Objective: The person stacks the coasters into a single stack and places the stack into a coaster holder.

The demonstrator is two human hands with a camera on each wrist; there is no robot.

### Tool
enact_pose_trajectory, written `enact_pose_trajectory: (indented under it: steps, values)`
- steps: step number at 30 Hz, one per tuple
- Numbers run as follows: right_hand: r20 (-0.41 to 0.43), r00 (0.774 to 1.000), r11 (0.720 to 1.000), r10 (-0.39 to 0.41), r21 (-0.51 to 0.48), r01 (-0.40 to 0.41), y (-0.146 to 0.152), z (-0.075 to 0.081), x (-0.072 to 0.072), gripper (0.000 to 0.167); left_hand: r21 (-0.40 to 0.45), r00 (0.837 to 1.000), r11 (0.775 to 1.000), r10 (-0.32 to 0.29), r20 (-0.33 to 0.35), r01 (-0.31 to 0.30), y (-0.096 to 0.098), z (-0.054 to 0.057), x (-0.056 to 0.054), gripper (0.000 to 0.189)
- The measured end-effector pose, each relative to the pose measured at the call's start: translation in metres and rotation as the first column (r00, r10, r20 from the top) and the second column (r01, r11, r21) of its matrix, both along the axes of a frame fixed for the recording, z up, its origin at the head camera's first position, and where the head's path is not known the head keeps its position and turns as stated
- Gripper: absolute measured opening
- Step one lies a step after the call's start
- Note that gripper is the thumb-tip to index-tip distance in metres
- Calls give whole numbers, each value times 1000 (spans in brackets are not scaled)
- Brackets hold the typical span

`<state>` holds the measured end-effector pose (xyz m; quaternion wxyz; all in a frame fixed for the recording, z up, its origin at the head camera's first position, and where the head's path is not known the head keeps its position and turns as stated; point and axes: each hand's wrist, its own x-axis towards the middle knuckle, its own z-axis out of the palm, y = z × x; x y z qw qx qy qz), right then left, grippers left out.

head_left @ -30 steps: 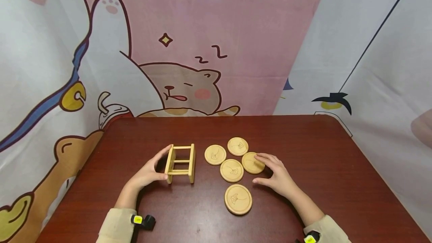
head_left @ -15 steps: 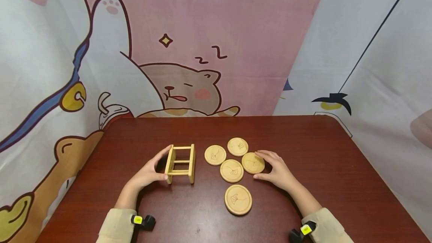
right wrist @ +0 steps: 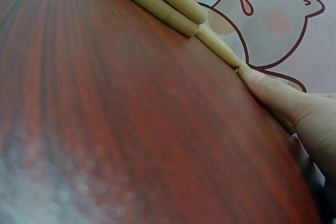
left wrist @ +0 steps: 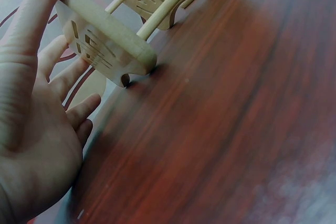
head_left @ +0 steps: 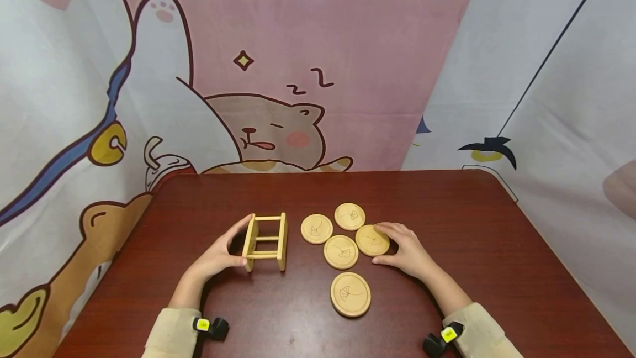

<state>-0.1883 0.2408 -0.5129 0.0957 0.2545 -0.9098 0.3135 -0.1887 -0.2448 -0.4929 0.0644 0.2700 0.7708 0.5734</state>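
Note:
A small wooden coaster rack [head_left: 283,242] with crossbars stands on the table at left of centre. My left hand [head_left: 216,257] grips its left side panel, thumb at the near end and index finger at the far end. The left wrist view shows the panel's cut-out slots [left wrist: 94,51] beside the fingers. To the right lie round wooden coasters with an engraved ginkgo leaf. My right hand [head_left: 411,256] holds the rightmost coaster [head_left: 371,241] by its right edge, thumb at the near side and fingers at the far side. In the right wrist view the thumb [right wrist: 257,80] presses a coaster's rim.
Loose coasters lie close by: one at the left [head_left: 316,229], one at the back [head_left: 350,216], one in the middle [head_left: 340,252]. Nearest is a thicker pair [head_left: 350,294], two stacked layers in the right wrist view. Printed cloth [head_left: 367,70] hangs behind the table [head_left: 278,319].
My right thumb and fingers have closed in on the rightmost coaster's edge, and the right wrist has turned slightly and shifted left. The left hand and rack have stayed put.

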Motion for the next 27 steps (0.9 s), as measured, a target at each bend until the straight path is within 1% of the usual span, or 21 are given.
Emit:
enact_pose_trajectory:
  steps: [11,16,27]
  values:
    - [-20,1000,999,-12,45,13,-2,1,1,80,5,1000,1000,-1,6,1,0,-1,0,102]
    - [-35,999,999,-3,33,4,-2,1,1,79,8,1000,1000,-6,2,6,0,-1,0,102]
    - [-45,999,1000,10,-13,-10,0,-1,3,78,2,1000,1000,-2,18,2,0,-1,0,103]
